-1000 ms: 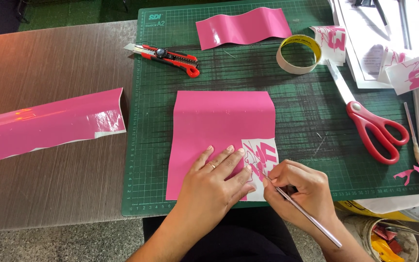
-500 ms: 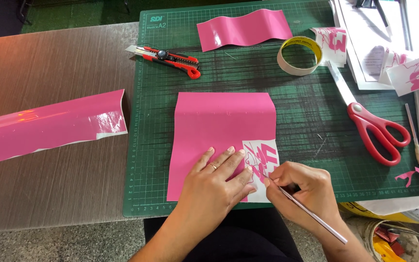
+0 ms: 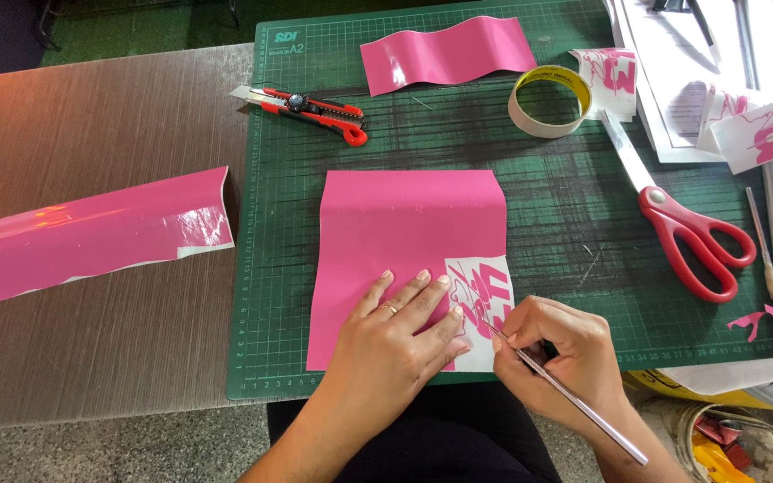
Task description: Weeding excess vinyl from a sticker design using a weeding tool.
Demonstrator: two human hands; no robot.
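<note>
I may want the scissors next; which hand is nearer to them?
Right. The right hand works with a metal tool below-left of the scissors, apart from them; the left hand presses the pink sheet, farther left.

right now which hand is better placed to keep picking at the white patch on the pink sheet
Right. The right hand already holds the thin metal tool, its tip at the white patch. The left hand lies flat on the pink sheet, pinning it down.
</note>
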